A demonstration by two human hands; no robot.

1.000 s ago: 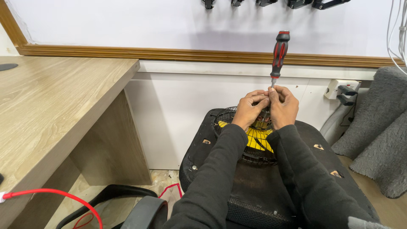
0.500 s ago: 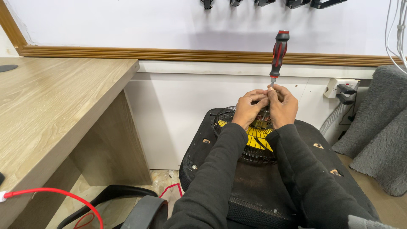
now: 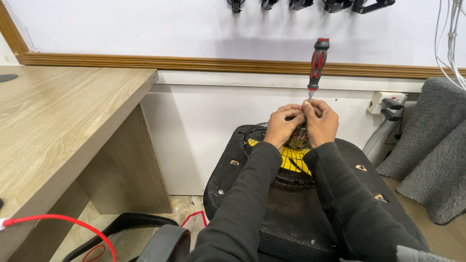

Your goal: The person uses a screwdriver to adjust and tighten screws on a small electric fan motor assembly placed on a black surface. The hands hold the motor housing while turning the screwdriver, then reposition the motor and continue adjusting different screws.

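Nearest the camera, two dark sleeves are seen reaching forward over a black padded seat (image 3: 291, 218), turned so that its underside with metal fittings faces up. At lower left a red cable (image 3: 63, 222) is draped off the wooden bench (image 3: 63, 126), with a black curved chair part (image 3: 160, 237) below it.

On the seat a small fan (image 3: 291, 162) is laid: black wire grille, yellow blades visible through it. The grille wires are judged thin and springy, easily bent if pressed; the blades light plastic, likely brittle at the edges. The fan as a whole is judged light and apt to slide on the seat, so it is best steadied at the rim or at the stiff hub, not by the wires.

Over the hub the left hand (image 3: 281, 125) and right hand (image 3: 321, 122) are brought together, touching each other. The fingers are curled closed around the lower shaft of a screwdriver (image 3: 316, 63), which is held upright, tip down at the fan's centre; the tip itself is hidden by the fingers. Which hand carries the main grip cannot be told. The red-and-black handle is left free above the hands; it is ribbed and looks grippy, while the bare steel shaft is stiff, thin and slippery.

Farther back, a white wall panel with a wooden trim strip (image 3: 194, 63) is seen, a socket with plug (image 3: 388, 104) at right, grey fleecy cushions (image 3: 432, 155) beside it, and black hooks (image 3: 310, 5) along the top.
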